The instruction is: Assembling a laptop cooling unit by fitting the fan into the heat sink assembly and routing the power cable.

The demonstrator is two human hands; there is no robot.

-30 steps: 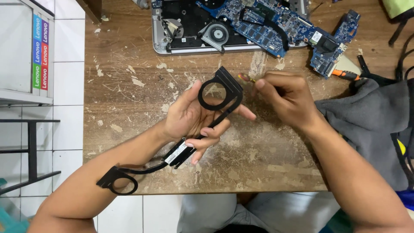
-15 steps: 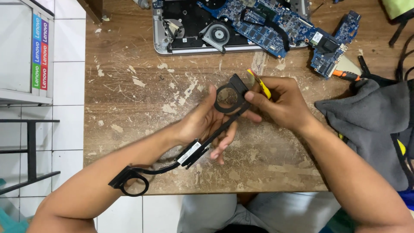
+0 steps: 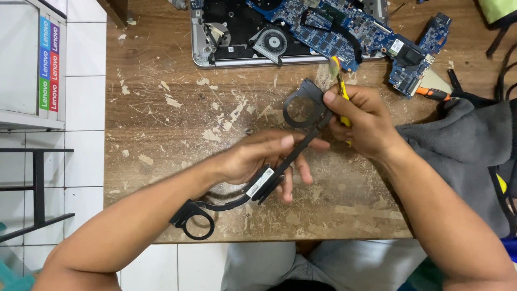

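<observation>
At the centre of the frame we see the left hand [image 3: 264,159] grasping the middle of a long black metal part [image 3: 269,178] with a ring at each end. Just right of centre, the right hand [image 3: 361,121] is clenched around a yellow-handled brush [image 3: 338,81] while its fingertips pinch the part's upper ring. The lower ring hangs past the near edge of the scratched wooden surface [image 3: 161,118]. An opened laptop [image 3: 237,32] with blue circuit boards [image 3: 344,27] lies at the top, and a grey cloth [image 3: 458,145] at the right.
</observation>
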